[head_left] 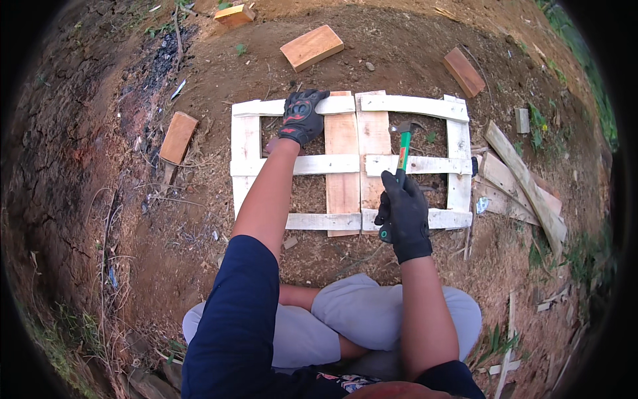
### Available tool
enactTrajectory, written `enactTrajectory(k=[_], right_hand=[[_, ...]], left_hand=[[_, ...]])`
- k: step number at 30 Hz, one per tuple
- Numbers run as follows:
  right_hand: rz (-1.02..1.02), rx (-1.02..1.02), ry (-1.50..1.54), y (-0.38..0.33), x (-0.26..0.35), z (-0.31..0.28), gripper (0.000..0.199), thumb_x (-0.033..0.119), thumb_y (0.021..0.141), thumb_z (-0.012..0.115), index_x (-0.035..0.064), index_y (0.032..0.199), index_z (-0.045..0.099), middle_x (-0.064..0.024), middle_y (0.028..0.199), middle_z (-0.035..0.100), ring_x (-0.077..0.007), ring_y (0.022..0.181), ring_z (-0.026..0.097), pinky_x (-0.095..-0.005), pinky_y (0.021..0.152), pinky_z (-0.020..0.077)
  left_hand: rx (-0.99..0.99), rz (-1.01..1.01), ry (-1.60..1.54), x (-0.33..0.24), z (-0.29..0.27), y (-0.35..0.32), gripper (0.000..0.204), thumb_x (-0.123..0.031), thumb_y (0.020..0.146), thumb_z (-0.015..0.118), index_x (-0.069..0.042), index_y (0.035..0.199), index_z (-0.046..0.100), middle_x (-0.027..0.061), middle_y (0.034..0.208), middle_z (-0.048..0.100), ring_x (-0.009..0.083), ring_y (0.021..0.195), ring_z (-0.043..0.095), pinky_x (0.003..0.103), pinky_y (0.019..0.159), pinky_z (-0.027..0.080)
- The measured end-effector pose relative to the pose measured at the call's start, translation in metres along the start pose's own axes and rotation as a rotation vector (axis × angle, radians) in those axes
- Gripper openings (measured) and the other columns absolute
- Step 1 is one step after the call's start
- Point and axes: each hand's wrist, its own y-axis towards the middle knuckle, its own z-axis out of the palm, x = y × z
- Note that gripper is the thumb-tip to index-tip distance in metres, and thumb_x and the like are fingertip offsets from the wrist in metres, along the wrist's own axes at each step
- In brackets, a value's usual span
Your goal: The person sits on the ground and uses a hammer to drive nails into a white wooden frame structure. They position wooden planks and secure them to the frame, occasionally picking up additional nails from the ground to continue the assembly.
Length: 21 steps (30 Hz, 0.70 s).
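Note:
Two slatted wooden frames lie side by side on the ground, the left frame (pixel 246 143) and the right frame (pixel 458 143). Each has white outer boards and cross slats, with a bare reddish board along the inner side. My left hand (pixel 303 118), in a black glove, grips the top slat (pixel 342 105) of the left frame, its fingers folded over the far edge. In my gloved right hand (pixel 407 216) is a claw hammer (pixel 403 147) with a green and black handle. Its metal head is over the upper opening of the right frame, beside the inner board.
Reddish wooden blocks lie around the frames: one beyond them (pixel 312 48), one at the far right (pixel 464 72), one at the left (pixel 178 137). Loose planks (pixel 528 183) rest on the right. My crossed legs (pixel 359 312) are close to the frames' near edge.

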Motion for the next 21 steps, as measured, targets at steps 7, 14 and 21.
enactTrajectory(k=[7,14,21], right_hand=[[0.014,0.005,0.016,-0.001,0.0007,-0.0002,0.027,0.029,0.102,0.072,0.0085,0.09,0.059,0.0003,0.066,0.054,-0.0095,0.051,0.052,-0.0298,0.047,0.0445],[0.035,-0.021,-0.016,0.003,-0.0027,0.0001,0.027,0.03,0.101,0.073,0.0083,0.091,0.061,0.0003,0.068,0.055,-0.0097,0.052,0.053,-0.0305,0.049,0.0441],[0.016,-0.02,-0.048,0.0019,-0.0011,-0.0001,0.03,0.032,0.101,0.073,0.007,0.09,0.06,-0.001,0.068,0.056,-0.0103,0.052,0.055,-0.031,0.049,0.0452]], left_hand=[[-0.017,0.013,-0.015,0.0004,-0.0014,-0.0004,0.054,-0.009,0.085,0.069,-0.019,0.138,0.07,0.0115,0.143,0.066,0.0311,0.14,0.056,0.048,0.125,0.033],[0.045,-0.016,0.047,0.0029,-0.0041,0.002,0.059,-0.013,0.087,0.073,-0.022,0.146,0.067,0.0129,0.156,0.059,0.038,0.146,0.05,0.047,0.127,0.035],[0.105,-0.004,0.042,0.0028,-0.0066,0.0034,0.061,-0.014,0.087,0.074,-0.023,0.147,0.065,0.0134,0.157,0.058,0.0381,0.147,0.05,0.048,0.127,0.034]])
